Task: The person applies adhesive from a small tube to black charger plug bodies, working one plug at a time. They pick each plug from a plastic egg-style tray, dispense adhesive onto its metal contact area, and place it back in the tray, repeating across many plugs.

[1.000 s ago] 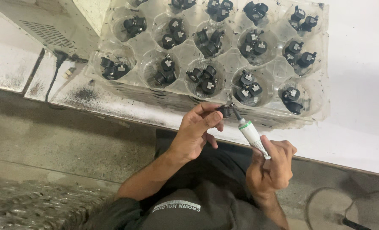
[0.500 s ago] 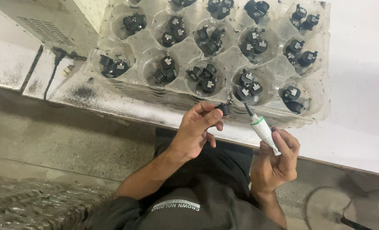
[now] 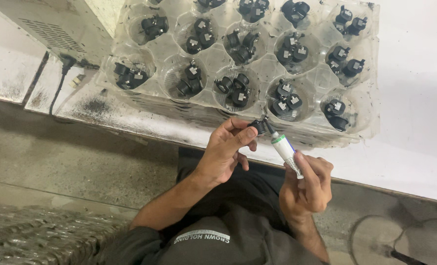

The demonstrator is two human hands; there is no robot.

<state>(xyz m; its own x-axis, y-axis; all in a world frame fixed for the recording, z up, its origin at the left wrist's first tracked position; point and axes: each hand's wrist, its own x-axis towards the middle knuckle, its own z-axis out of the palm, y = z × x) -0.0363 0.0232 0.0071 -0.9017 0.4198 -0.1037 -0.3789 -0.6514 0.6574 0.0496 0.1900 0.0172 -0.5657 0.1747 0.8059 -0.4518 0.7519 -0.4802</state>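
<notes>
At the table's (image 3: 414, 98) near edge, the left hand (image 3: 225, 149) pinches a small black part (image 3: 259, 126); the right hand (image 3: 307, 184) grips a white tube (image 3: 286, 149), nozzle touching it.

Clear plastic cell tray (image 3: 370, 88) on the white table (image 3: 414, 142); small white, green-banded tube (image 3: 286, 149) just below it.

The clear tray (image 3: 257, 64) runs off the top edge, its upper cups cut. The small black part (image 3: 258, 126) is mostly hidden by the left hand's (image 3: 224, 152) fingertips (image 3: 243, 140); its shape is unclear.
</notes>
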